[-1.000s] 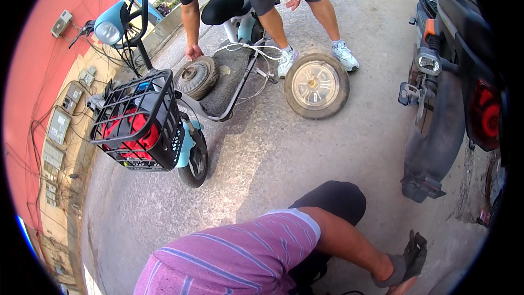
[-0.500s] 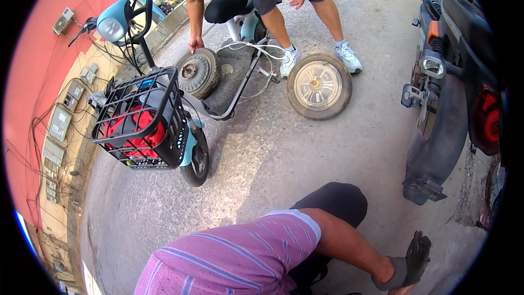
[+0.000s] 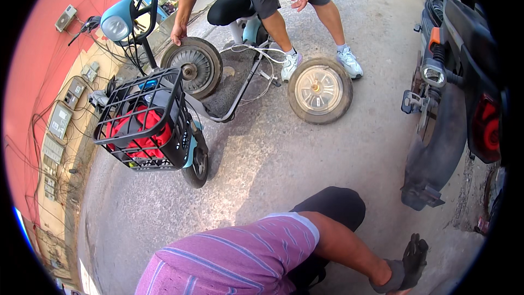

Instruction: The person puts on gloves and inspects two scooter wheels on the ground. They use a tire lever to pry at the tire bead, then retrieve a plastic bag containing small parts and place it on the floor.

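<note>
My left arm, in a purple striped sleeve, reaches across the lower edge toward the right. My left hand point(image 3: 415, 262) wears a dark grey glove; its fingers stretch upward with nothing in them. A sliver of bare skin at the lower edge, against the glove's cuff point(image 3: 391, 276), may be part of my right hand; its fingers are hidden. Farther off, another person's hand point(image 3: 178, 34) holds the top of a wheel with a ribbed metal hub point(image 3: 189, 71), upright on an electric scooter's footboard point(image 3: 232, 84). A second wheel point(image 3: 318, 110) leans by that person's shoes.
The light blue scooter has a black front basket point(image 3: 173, 134) with a red and grey item point(image 3: 146, 131) inside. White rope point(image 3: 254, 48) crosses its frame. A dark two-wheeler's rear fender point(image 3: 431, 153) and tail light point(image 3: 487, 125) stand at right. Wall meter boxes point(image 3: 59, 120) line the left.
The other person's hand and the wheel on the footboard have shifted left, and the wheel's hub faces me more fully. My gloved hand has barely moved.
</note>
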### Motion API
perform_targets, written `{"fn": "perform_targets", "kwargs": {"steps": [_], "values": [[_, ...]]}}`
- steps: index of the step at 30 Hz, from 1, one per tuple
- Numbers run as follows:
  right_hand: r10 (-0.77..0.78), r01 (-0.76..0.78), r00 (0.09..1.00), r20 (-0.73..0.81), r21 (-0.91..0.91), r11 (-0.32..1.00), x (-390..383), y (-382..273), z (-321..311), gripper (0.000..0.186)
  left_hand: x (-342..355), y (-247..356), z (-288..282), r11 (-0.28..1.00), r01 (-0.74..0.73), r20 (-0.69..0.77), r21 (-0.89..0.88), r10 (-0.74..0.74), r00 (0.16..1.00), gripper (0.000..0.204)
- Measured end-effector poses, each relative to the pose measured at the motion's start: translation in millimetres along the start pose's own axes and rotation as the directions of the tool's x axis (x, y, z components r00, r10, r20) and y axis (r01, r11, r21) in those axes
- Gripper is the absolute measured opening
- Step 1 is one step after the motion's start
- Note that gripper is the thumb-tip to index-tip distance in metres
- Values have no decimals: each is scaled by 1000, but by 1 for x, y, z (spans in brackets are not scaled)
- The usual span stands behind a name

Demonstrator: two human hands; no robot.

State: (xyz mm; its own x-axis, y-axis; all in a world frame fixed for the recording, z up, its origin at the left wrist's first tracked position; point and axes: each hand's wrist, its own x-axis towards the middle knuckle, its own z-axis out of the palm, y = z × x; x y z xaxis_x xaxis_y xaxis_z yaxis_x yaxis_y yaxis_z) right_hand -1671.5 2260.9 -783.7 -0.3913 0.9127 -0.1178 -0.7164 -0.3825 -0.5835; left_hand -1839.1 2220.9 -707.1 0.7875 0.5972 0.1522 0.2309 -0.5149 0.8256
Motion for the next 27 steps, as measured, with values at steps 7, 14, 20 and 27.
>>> {"fn": "perform_targets", "kwargs": {"steps": [7, 14, 20, 27], "values": [[-117, 116, 848, -517, -34, 993, -5, 3, 57, 48, -9, 23, -36, 928, -174, 360, 330, 46, 932, 18], [18, 90, 863, -504, 188, 978, -15, 2, 123, 45, -6, 30, -29, 963, -86, 394, 257, -23, 919, 20], [189, 6, 903, -386, 451, 892, -22, -7, 149, 44, -10, 33, -22, 960, -84, 431, 268, -42, 901, 20], [-305, 279, 925, -225, -142, 950, -37, 5, 59, 56, -12, 45, -9, 937, -140, 500, 320, -41, 865, 21]]}}
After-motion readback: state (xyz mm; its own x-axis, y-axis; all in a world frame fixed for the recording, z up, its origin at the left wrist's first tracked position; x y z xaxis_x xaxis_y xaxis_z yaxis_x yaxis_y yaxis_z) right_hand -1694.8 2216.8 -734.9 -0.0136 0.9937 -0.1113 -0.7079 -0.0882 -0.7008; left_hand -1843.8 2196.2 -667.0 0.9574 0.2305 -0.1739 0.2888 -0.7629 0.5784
